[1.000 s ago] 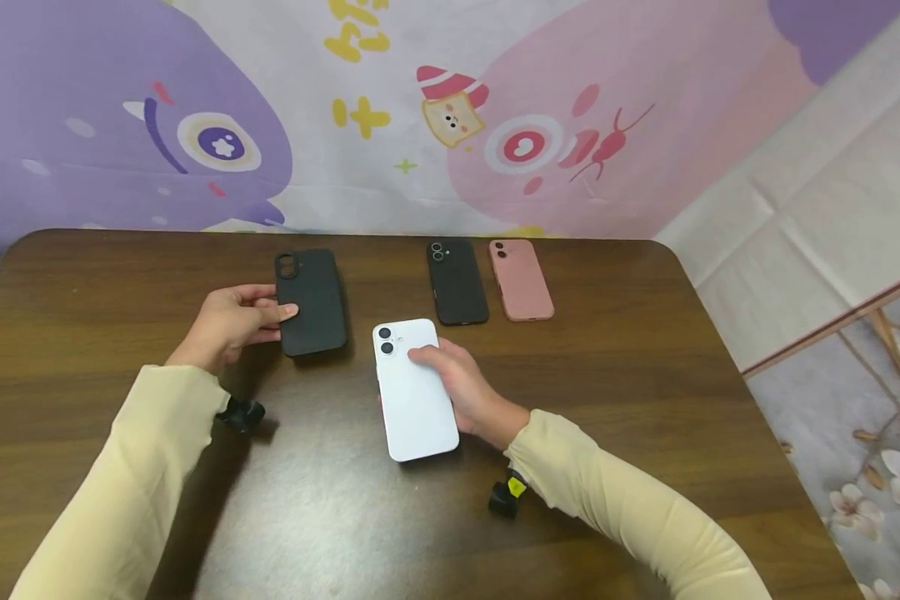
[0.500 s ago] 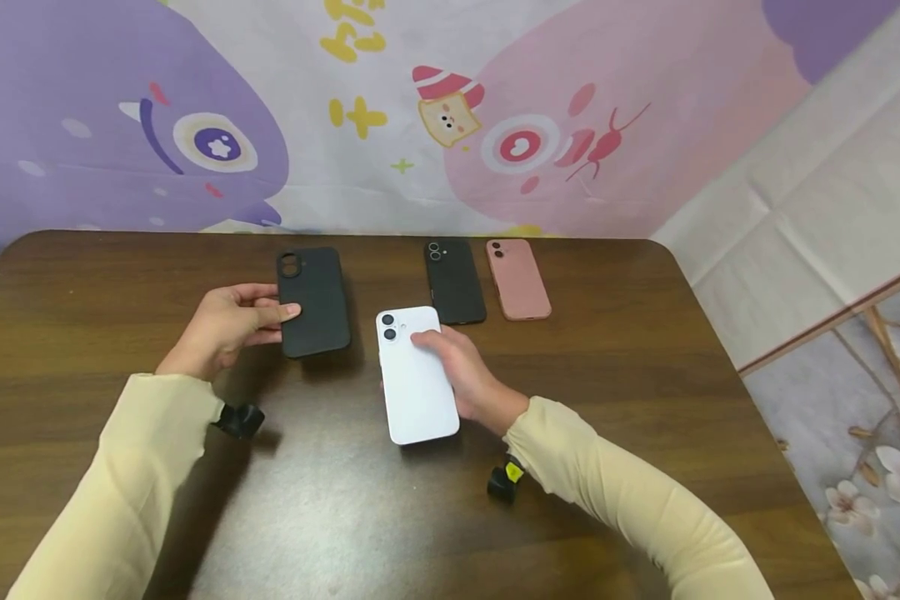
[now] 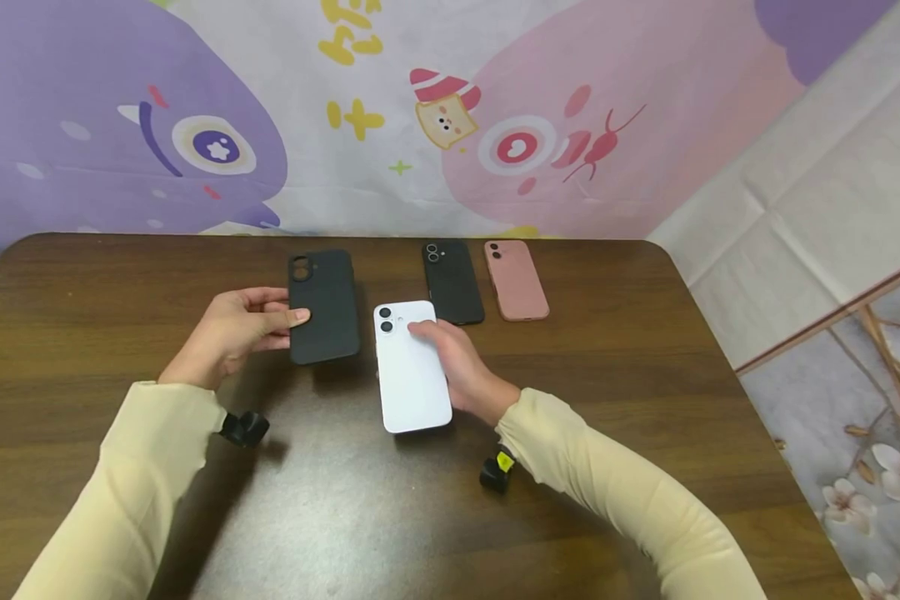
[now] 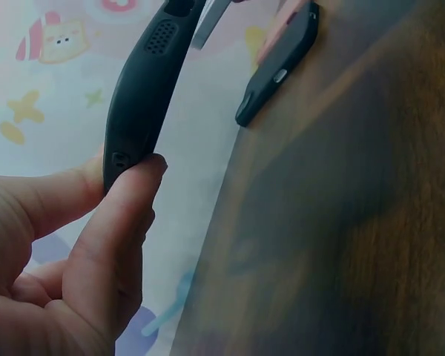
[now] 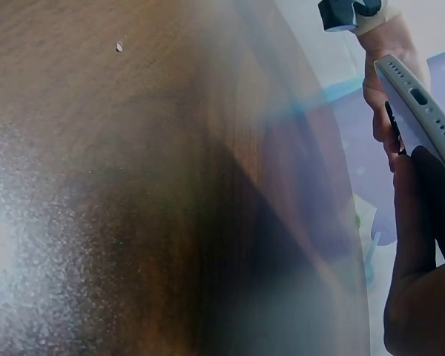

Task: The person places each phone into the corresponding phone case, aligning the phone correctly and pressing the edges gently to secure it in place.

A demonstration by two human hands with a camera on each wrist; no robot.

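Observation:
My left hand point(image 3: 243, 329) pinches a black phone case point(image 3: 324, 321) by its left edge, thumb on its back. The case has an oval camera cutout at its upper left and is held up off the wood. In the left wrist view the case point(image 4: 144, 96) appears edge-on, gripped between thumb and fingers. A white phone point(image 3: 414, 371) with two camera lenses is in my right hand point(image 3: 461, 367), back side up, thumb across its upper part. The right wrist view shows the phone's bottom edge point(image 5: 423, 104) with its port. A narrow gap separates case and phone.
A black phone point(image 3: 453, 283) and a pink phone point(image 3: 517, 281) lie side by side near the back edge of the brown wooden table point(image 3: 607, 350). Behind stands a cartoon-printed cloth point(image 3: 360, 183). Small black cameras point(image 3: 245, 428) are strapped at both wrists.
The left hand has brought the black phone case slightly right, nearer the white phone. The right hand has raised the white phone a little toward the back of the table.

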